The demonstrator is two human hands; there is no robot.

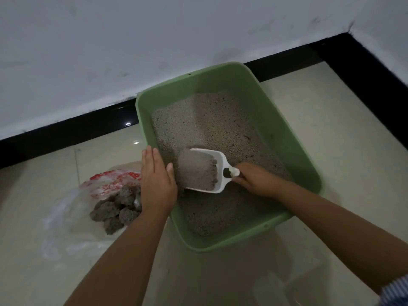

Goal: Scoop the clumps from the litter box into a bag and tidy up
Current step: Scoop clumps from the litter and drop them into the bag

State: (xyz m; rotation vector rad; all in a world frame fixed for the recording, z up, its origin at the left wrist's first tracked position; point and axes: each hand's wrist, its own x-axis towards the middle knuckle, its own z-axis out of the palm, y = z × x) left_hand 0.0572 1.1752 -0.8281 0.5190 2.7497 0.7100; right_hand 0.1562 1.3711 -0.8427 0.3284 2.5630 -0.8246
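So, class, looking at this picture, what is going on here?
A person is cleaning a green plastic litter box on a tiled floor. The right hand grips the handle of a white plastic scoop, loaded with grey litter, inside the box. The left hand rests flat on the box's left rim. A clear plastic bag with red print lies left of the box, with several dark grey clumps in it.

Bare forearms; striped sleeve point(397, 290) at right.
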